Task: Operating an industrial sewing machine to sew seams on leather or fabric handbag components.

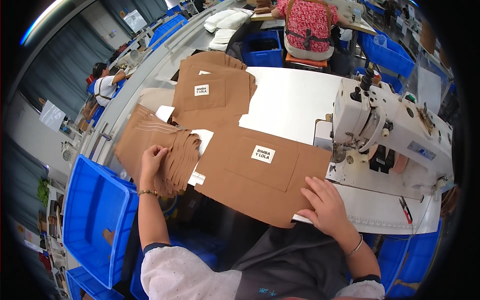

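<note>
A brown fabric panel [220, 185] with a stitched square pocket and a white printed label [263, 154] lies flat across the white table. My right hand [326, 202] rests on its right end, fingers spread. On the left, my left hand [153, 159] is closed in a pinch over a fanned stack of brown fabric pieces [181, 159]; its fingertips are at the top layer, and how much cloth they hold is partly hidden. Behind these lies a pile of brown panels [235, 100] with pockets and labels. To the right of the panel stands a white sewing machine [400, 135].
Red-handled thread snips [405, 210] lie on the table's right side. A large blue bin [95, 215] stands at my left, and another blue bin [262, 47] beyond the table. A person in a red patterned top [311, 25] sits ahead; another in white [106, 84] works far left.
</note>
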Tool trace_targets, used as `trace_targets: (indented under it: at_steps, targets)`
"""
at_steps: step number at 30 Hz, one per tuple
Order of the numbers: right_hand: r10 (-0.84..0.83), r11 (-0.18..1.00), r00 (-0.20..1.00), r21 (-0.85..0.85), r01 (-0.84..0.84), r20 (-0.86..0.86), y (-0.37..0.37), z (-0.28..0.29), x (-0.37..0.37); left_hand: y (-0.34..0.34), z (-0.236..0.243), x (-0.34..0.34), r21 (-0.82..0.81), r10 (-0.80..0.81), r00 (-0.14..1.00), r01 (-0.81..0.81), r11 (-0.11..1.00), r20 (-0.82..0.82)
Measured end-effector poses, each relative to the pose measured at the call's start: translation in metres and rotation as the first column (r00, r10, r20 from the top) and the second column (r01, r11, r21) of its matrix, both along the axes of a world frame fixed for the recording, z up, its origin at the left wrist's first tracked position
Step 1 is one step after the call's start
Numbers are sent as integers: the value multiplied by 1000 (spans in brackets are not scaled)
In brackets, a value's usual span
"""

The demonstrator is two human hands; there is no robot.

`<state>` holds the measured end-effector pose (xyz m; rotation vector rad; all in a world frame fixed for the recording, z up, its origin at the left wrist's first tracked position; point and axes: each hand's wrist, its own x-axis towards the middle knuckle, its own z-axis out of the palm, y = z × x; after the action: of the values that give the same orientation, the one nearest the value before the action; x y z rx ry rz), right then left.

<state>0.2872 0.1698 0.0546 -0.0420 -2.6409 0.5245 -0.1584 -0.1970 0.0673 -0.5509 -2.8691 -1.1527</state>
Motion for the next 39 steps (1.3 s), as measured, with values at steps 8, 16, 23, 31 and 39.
trace_targets:
  at_steps: [8,16,23,31,39]
  targets:
    - [4,1000,993,-3,-4,121,1,4,-1,100,55,65,500,-507,859,412,762,65]
    - [7,999,998,38,-10,70,2,-7,-1,259,38,212,91,-904,417,900,425,99]
    - [-12,999,1000,42,11,18,-1,-16,0,317,8,218,-390,-790,520,687,613,-325]
    - [-16,999,999,27,17,-39,0,-20,0,325,16,205,-271,-880,442,837,475,-177]
    - [-13,1000,999,26,14,-39,-2,-15,3,366,8,232,-279,-894,446,855,438,-40]
